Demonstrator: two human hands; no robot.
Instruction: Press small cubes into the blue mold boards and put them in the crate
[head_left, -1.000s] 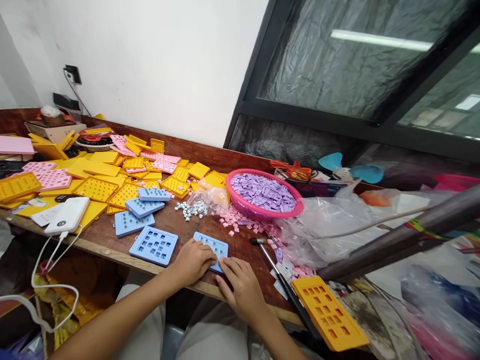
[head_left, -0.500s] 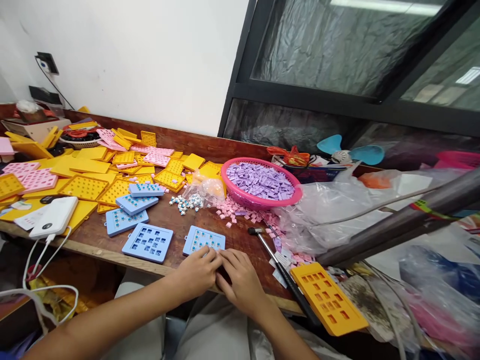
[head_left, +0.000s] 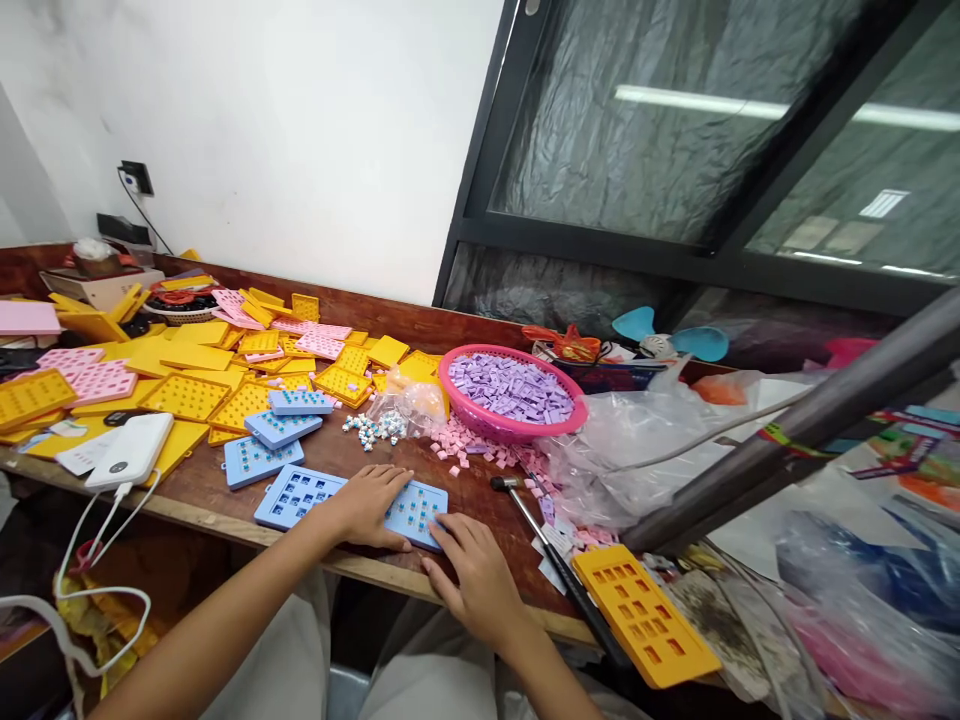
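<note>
A light blue plastic tray [head_left: 417, 508] with small white and blue pieces set in its holes lies near the front edge of the wooden table [head_left: 465, 480]. My left hand [head_left: 366, 505] rests flat on the tray's left part, fingers stretched out. My right hand [head_left: 471, 568] lies just right of the tray with its fingertips touching the tray's right corner. A second blue tray [head_left: 291, 496] with open holes sits immediately to the left.
A pink basket [head_left: 512, 395] of lilac pieces stands behind, with loose pink pieces [head_left: 469, 448] and small white pieces [head_left: 373, 430] nearby. A hammer [head_left: 536, 530] and an orange tray [head_left: 643, 628] lie at right. Yellow, pink and blue trays [head_left: 187, 395] and a power bank [head_left: 131, 450] cover the left.
My left hand has slid from the tray's near edge up onto its left part and flattened. My right hand stayed near the tray's right corner. The view shifted slightly.
</note>
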